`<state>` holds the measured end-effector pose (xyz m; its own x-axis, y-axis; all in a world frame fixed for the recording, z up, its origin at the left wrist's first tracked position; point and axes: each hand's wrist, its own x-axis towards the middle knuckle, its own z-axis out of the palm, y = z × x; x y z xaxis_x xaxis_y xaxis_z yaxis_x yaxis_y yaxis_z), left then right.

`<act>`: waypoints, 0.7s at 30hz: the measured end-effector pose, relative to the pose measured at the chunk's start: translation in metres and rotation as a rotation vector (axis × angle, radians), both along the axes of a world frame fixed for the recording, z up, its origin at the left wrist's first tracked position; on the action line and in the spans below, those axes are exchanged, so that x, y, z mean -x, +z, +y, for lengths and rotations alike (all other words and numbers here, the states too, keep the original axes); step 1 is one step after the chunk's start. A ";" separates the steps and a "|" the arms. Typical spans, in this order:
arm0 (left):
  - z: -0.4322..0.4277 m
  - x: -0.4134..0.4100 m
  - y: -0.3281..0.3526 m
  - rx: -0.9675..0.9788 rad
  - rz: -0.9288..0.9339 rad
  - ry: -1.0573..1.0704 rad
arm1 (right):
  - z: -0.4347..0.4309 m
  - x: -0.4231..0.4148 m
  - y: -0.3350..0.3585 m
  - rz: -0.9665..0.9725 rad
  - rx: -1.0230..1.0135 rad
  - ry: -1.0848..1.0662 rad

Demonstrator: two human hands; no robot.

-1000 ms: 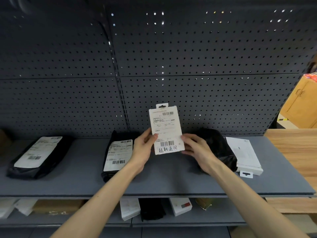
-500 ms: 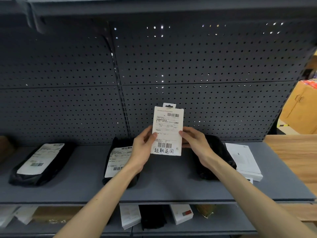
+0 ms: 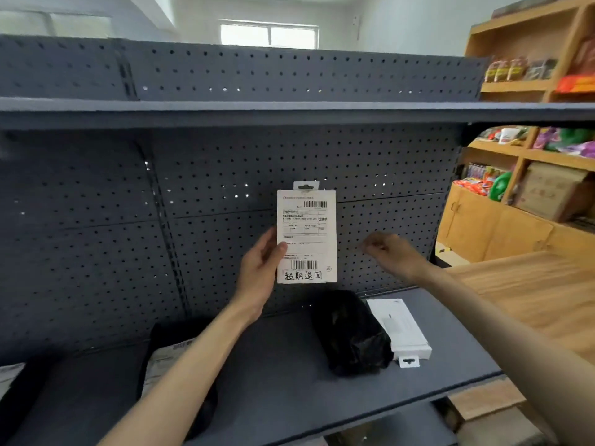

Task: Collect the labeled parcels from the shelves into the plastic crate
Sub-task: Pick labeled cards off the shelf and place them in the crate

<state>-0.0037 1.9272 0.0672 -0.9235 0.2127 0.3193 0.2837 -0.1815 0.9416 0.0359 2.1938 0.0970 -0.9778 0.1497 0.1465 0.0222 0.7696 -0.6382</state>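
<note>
Parcel (image 3: 306, 236) upright, gripped by left hand (image 3: 257, 268); right hand (image 3: 391, 252) loose, empty; black bag (image 3: 351, 333), white box (image 3: 399, 329) on shelf (image 3: 289, 365) below.

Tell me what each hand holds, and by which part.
The left hand grips the labeled parcel by its lower left edge, thumb on its front. The right hand holds nothing.
</note>
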 end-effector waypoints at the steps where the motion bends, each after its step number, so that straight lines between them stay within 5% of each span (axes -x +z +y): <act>1: 0.010 0.003 0.004 -0.008 0.004 -0.029 | 0.011 -0.008 0.007 -0.003 -0.038 -0.032; 10: 0.134 -0.012 0.029 -0.053 -0.013 -0.459 | 0.108 -0.131 0.050 -0.095 -0.307 -0.509; 21: 0.288 -0.129 0.046 -0.050 -0.028 -0.958 | 0.129 -0.350 0.075 -0.312 -0.648 -1.116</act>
<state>0.1249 2.2147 0.1133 -0.3723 0.8677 0.3293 -0.0283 -0.3652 0.9305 0.3856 2.3233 0.1723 -0.3819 0.8777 0.2893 0.9147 0.4038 -0.0178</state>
